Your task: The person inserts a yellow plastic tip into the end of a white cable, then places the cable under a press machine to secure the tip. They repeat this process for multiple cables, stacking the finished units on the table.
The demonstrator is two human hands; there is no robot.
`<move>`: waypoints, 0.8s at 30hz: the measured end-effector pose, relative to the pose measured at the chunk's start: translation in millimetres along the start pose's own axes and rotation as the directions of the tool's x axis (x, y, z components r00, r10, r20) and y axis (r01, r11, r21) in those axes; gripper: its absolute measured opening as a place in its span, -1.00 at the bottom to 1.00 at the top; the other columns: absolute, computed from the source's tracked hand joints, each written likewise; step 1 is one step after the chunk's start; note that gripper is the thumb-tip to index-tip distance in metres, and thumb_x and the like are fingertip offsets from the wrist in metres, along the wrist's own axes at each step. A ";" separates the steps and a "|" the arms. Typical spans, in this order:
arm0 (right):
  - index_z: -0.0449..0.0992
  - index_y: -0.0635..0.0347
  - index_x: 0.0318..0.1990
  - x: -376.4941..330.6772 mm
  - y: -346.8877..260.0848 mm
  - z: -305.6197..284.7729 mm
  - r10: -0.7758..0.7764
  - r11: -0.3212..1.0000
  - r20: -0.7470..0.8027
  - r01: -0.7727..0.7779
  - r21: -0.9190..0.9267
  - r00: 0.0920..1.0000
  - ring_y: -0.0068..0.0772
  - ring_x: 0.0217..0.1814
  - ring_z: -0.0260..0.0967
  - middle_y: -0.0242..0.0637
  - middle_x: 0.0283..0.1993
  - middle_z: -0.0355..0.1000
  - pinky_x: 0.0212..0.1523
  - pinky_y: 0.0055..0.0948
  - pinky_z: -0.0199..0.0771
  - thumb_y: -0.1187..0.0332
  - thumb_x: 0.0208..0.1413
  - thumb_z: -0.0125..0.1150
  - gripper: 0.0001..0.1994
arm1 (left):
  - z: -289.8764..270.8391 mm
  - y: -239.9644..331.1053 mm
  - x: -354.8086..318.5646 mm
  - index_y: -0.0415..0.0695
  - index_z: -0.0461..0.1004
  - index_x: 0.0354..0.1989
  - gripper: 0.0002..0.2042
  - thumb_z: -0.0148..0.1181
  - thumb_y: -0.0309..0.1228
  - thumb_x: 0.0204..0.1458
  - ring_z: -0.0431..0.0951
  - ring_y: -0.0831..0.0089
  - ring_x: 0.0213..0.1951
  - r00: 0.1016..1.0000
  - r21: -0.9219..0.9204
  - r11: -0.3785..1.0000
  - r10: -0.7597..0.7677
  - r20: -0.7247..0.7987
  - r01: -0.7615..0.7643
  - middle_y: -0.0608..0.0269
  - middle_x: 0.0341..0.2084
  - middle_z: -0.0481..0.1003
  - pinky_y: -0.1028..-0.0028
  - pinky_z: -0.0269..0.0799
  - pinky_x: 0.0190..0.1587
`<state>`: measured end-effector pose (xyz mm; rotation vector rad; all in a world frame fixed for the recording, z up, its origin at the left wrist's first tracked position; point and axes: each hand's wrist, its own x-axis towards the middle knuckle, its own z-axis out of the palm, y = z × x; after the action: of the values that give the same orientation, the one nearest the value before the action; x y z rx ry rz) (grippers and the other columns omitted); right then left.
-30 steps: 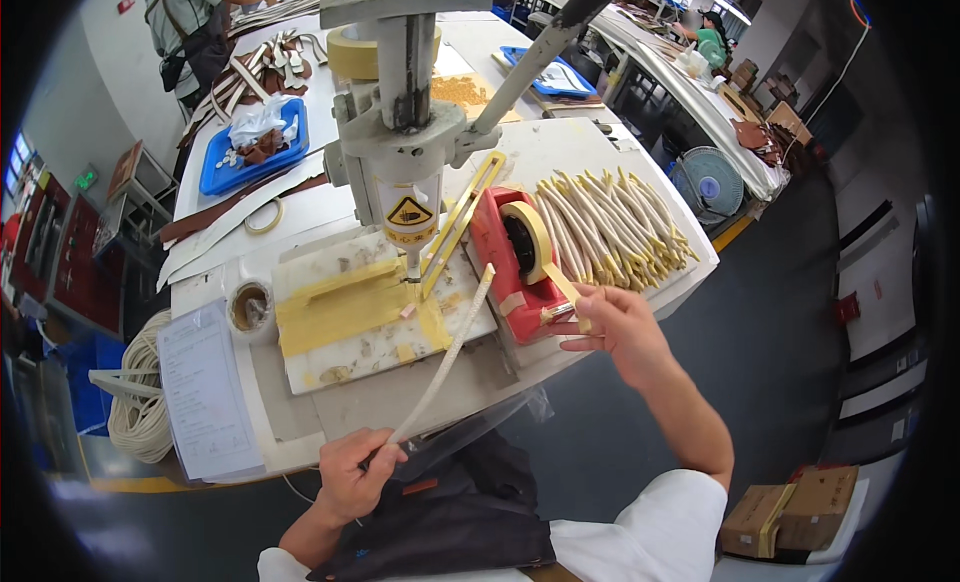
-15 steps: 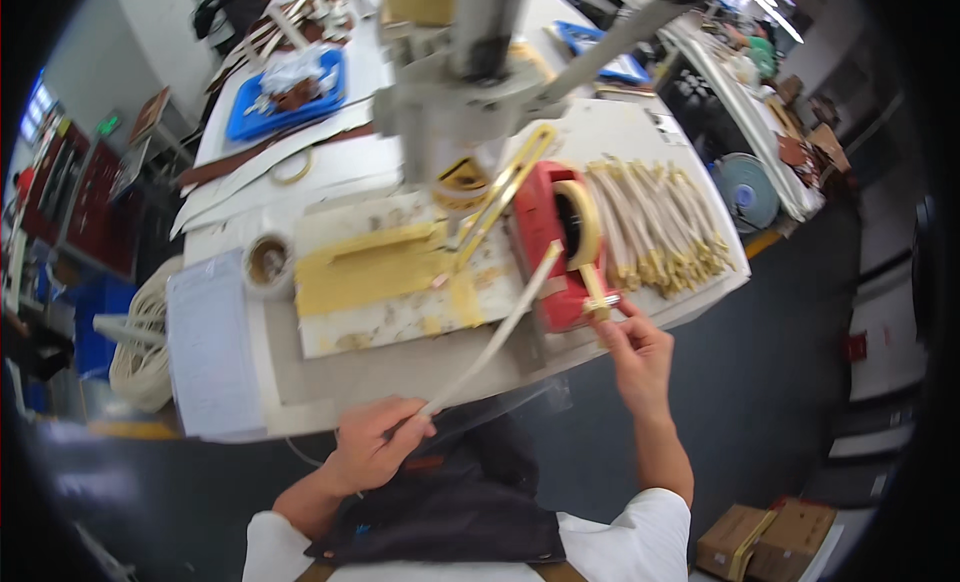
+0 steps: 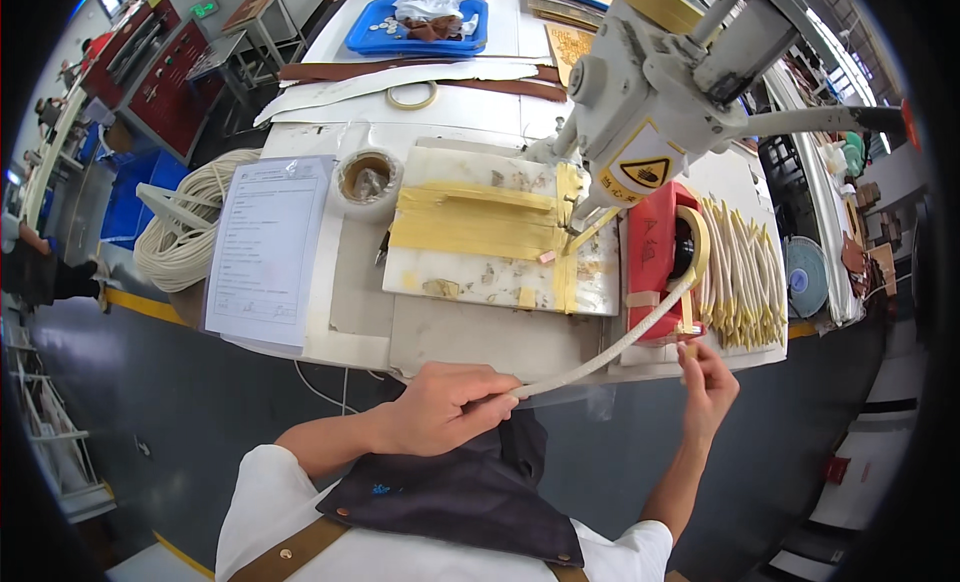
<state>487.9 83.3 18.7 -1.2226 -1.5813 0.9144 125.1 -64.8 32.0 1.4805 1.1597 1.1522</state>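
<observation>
My left hand is closed around one end of a short white cord, which curves up and to the right. Its far end passes in front of a red tape dispenser with a roll of yellow masking tape. Just below the dispenser's cutting edge, my right hand has thumb and forefinger pinched on what looks like a small piece of masking tape. To the dispenser's right lies a row of white cords with yellow-taped ends.
A press with a yellow warning label stands over a white board covered partly in yellow tape. Left of it are a roll of clear tape, a printed sheet and a cord coil. A blue tray sits farther back.
My right hand has come away from the dispenser's cutting edge, slightly down. The left hand has turned the cord lower and rightward. The whole view has shifted and swung.
</observation>
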 end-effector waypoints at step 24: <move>0.49 0.22 -0.48 -49.9 -99.7 122.1 -0.280 0.951 0.525 0.306 0.039 0.804 -0.53 -0.67 0.49 -0.34 -0.64 0.50 -0.64 -0.55 0.39 0.45 0.05 0.50 -0.77 | 21.5 -5.4 3.1 -0.20 0.59 -0.04 -0.71 0.34 -0.59 0.03 0.52 0.31 -0.55 0.949 0.302 0.915 0.305 -0.079 -0.268 0.23 -0.55 0.50 0.34 0.43 -0.49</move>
<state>347.0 8.4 62.1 -0.7455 -2.1677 1.0655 145.9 -63.1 23.7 1.8741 1.2660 1.3317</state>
